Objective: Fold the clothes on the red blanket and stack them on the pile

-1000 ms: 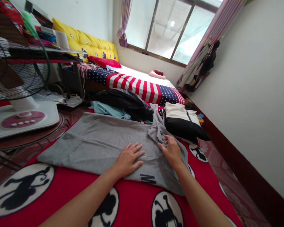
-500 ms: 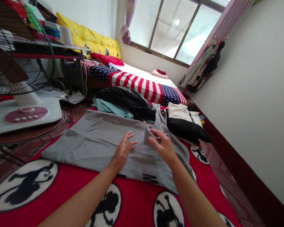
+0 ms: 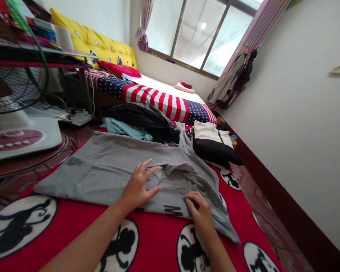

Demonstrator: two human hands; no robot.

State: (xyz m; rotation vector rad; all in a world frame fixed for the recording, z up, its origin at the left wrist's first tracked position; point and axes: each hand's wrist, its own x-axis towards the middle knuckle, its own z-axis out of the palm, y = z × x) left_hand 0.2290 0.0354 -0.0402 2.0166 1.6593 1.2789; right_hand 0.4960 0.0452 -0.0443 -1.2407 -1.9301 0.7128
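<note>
A grey T-shirt (image 3: 102, 158) with black lettering lies folded lengthwise on a red blanket (image 3: 158, 241) patterned with black monkey figures in white circles. Rumpled folds run across the shirt's right part, where a corner reaches out toward the lower right. My left hand (image 3: 138, 185) is open over the middle of the shirt, its fingers spread. Near the letter M, at the shirt's near side, my right hand (image 3: 200, 211) is closed, with thumb and curled fingers pinching the grey cloth.
Behind the shirt lie a black garment (image 3: 141, 119) and a teal one (image 3: 127, 129). A folded white-and-black garment (image 3: 215, 145) sits at the right. To the left, a fan (image 3: 19, 136) stands on a round stool (image 3: 49, 151). A bed (image 3: 158, 100) is beyond, under the window.
My right hand has come down from the raised cloth to the shirt's near side. The shirt's right end now spreads further toward the lower right. My left hand has lowered slightly, fingers spread.
</note>
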